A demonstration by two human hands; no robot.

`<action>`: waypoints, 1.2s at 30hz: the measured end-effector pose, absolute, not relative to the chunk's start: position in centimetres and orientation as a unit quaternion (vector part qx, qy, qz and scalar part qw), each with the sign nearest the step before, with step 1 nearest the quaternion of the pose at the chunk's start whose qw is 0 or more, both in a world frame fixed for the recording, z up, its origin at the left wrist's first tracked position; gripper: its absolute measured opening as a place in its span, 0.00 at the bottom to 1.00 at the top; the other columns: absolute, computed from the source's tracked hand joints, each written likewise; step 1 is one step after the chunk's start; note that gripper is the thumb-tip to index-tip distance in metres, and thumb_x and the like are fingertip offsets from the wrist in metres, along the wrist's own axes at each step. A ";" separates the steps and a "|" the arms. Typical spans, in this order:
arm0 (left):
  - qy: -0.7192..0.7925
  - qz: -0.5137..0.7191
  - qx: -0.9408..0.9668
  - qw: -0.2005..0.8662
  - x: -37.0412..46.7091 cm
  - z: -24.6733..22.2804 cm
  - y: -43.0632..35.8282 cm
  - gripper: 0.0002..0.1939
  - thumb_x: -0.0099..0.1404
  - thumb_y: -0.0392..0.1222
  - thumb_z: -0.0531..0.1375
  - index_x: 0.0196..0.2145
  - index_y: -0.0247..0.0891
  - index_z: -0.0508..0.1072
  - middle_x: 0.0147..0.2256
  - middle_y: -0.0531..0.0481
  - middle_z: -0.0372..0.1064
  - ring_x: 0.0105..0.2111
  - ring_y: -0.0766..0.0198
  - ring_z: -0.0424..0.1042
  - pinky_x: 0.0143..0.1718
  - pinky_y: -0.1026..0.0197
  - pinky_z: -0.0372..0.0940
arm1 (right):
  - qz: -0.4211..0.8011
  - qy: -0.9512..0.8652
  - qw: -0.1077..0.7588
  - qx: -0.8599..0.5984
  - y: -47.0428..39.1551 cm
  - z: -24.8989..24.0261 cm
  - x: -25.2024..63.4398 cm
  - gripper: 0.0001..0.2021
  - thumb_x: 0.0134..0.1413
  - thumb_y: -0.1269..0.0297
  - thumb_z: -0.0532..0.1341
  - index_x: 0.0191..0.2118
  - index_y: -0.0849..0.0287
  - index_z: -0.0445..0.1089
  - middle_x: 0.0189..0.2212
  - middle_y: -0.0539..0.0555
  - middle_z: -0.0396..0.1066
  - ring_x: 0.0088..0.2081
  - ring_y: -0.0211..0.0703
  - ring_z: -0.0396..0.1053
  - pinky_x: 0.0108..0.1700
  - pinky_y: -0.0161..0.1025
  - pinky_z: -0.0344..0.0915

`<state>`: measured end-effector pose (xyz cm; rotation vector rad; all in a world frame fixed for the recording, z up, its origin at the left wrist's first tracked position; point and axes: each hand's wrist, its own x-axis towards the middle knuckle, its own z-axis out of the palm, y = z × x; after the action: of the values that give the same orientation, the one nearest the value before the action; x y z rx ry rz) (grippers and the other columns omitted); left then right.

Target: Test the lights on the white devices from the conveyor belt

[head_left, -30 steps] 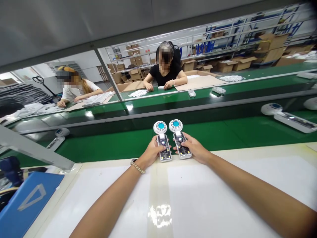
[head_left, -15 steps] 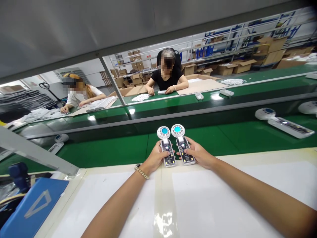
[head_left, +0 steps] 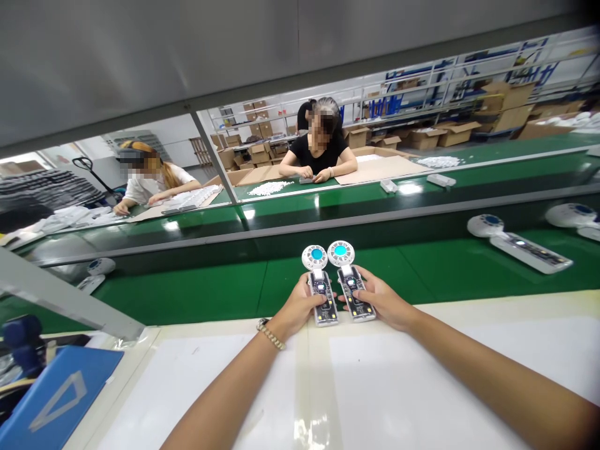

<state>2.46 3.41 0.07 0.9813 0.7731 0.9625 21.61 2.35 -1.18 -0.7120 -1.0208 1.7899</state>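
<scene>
My left hand (head_left: pixel 302 304) is closed round the handle of a small handheld fan (head_left: pixel 323 306), its thumb lying on the dark circuit board. A second handheld fan (head_left: pixel 357 300) sits in my right hand (head_left: pixel 382 297), the thumb likewise pressed on its board. Both fans are held upright side by side, with clear handles and round white heads that have bright blue centres. Small lights glow on both boards. The two heads nearly touch, just above the near edge of the green conveyor belt (head_left: pixel 225 290). The fingers behind the handles are mostly hidden.
More fans lie on the belt: one to the right (head_left: pixel 532 251), another at the right edge (head_left: pixel 572 215) and one at left (head_left: pixel 100 267). A white worktop (head_left: pixel 398 387) lies below my arms, with a blue bin (head_left: pixel 70 394) at left. Two co-workers sit across the line behind a metal post (head_left: pixel 213 153).
The fans on the belt have shifted left. My hands and the two held fans appear slightly lower in view. The co-worker opposite has moved their hands closer together.
</scene>
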 end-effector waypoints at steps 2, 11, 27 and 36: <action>0.350 0.432 0.441 0.705 2.5 0.1 3.4 0.25 0.48 0.28 0.62 0.42 0.38 0.58 0.43 0.44 0.63 0.38 0.58 0.69 0.38 0.54 0.65 | 0.729 -0.411 0.466 -0.288 2.4 -1.2 21.5 0.30 0.46 0.69 0.63 0.54 0.50 0.51 0.38 0.53 0.69 0.41 0.48 0.70 0.38 0.42 0.69; 0.336 0.439 0.423 0.718 2.5 0.1 3.5 0.25 0.46 0.29 0.64 0.41 0.37 0.61 0.41 0.46 0.65 0.39 0.58 0.68 0.40 0.57 0.63 | 0.731 -0.406 0.476 -0.272 2.3 -1.0 21.3 0.30 0.44 0.70 0.64 0.53 0.52 0.51 0.39 0.54 0.68 0.40 0.48 0.70 0.40 0.45 0.67; 0.459 0.411 0.366 0.698 2.3 0.8 4.5 0.29 0.54 0.65 0.51 0.26 0.32 0.68 0.21 0.46 0.68 0.23 0.61 0.68 0.37 0.53 0.66 | 0.718 -0.373 0.467 -0.356 3.7 -0.8 22.6 0.24 0.48 0.40 0.52 0.27 0.60 0.63 0.19 0.52 0.67 0.21 0.40 0.66 0.28 0.39 0.66; 0.578 0.542 0.544 0.278 0.0 0.2 6.0 0.28 0.54 0.49 0.60 0.49 0.33 0.60 0.54 0.36 0.52 0.56 0.49 0.49 0.57 0.48 0.43 | 0.307 -0.529 0.564 -0.554 7.0 -2.7 26.5 0.35 0.44 0.51 0.62 0.56 0.58 0.50 0.53 0.62 0.56 0.54 0.56 0.55 0.55 0.54 0.52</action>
<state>0.01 6.03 0.23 1.4587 1.5503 1.4531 26.48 6.97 -2.69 -1.3041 -1.2442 0.7234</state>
